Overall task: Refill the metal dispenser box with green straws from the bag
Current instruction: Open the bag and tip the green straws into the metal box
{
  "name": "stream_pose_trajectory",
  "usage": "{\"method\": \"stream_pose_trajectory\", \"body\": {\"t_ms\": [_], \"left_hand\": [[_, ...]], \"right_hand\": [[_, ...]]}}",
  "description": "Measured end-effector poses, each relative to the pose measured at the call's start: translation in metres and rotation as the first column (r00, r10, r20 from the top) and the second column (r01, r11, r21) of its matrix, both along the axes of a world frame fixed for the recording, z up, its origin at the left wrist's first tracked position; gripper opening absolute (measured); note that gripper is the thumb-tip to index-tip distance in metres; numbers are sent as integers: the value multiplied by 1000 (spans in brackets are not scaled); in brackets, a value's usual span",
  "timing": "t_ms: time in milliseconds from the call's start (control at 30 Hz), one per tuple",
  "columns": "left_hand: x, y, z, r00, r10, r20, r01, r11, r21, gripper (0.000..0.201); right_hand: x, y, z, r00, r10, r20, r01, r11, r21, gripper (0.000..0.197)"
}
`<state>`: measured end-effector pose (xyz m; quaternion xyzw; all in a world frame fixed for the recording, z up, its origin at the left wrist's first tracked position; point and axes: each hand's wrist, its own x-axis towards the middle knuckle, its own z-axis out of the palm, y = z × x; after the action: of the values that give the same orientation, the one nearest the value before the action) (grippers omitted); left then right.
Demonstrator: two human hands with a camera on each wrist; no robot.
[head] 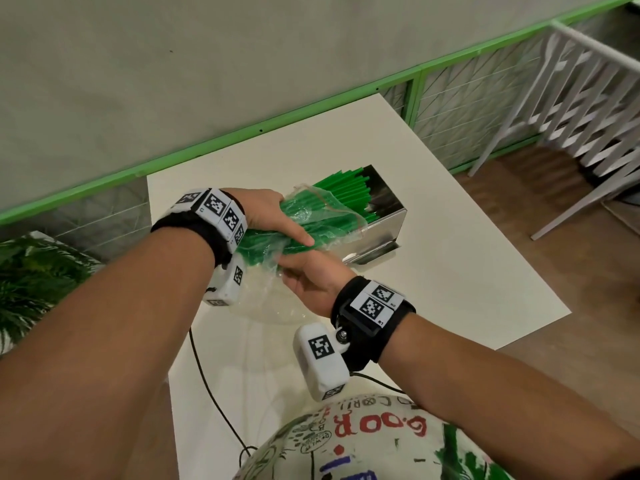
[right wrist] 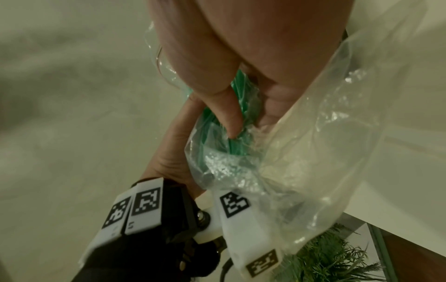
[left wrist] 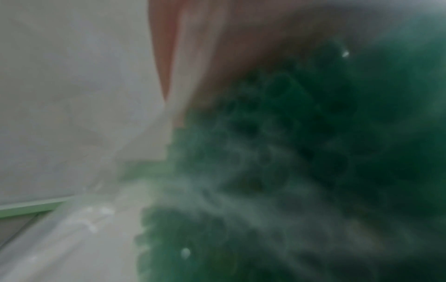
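Observation:
A bundle of green straws (head: 346, 188) lies inside a clear plastic bag (head: 322, 216), tilted, with its far ends poking out into the open metal dispenser box (head: 384, 220). My left hand (head: 294, 220) grips the bundle through the bag from above, thumb stretched along its near side. Just below it, my right hand (head: 294, 271) holds the bag's loose rear part from underneath. In the right wrist view the right hand (right wrist: 231, 106) pinches plastic bag (right wrist: 325, 133) and straws (right wrist: 241, 148) between thumb and fingers. The left wrist view is a blur of straw ends (left wrist: 289, 152).
The box stands on a white table (head: 450, 271) against a grey wall with a green rail (head: 242, 133). A white chair (head: 571, 98) stands on the wooden floor to the right. A leafy plant (head: 34, 271) is at the left, and a black cable (head: 207, 386) crosses the table's near part.

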<state>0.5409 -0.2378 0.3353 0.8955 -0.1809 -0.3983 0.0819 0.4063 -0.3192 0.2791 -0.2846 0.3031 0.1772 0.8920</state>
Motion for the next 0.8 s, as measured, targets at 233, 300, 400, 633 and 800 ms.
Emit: {"method": "stream_pose_trajectory", "body": {"t_ms": [233, 300, 400, 633, 800], "left_hand": [[7, -1, -3, 1000, 9, 19, -10, 998, 64, 99], [9, -1, -1, 999, 1, 48, -5, 998, 69, 89], [11, -1, 4, 993, 5, 115, -13, 997, 70, 77], [11, 0, 7, 994, 2, 112, -7, 999, 47, 89], [12, 2, 12, 998, 32, 49, -30, 999, -30, 62]], "right_hand": [[2, -7, -2, 1000, 8, -16, -8, 1000, 19, 19], [3, -7, -2, 999, 35, -13, -34, 999, 19, 21], [2, -7, 0, 998, 66, 2, -66, 997, 39, 24], [1, -6, 7, 987, 160, -4, -160, 985, 72, 23], [4, -5, 6, 979, 203, -30, -199, 975, 99, 17]]}}
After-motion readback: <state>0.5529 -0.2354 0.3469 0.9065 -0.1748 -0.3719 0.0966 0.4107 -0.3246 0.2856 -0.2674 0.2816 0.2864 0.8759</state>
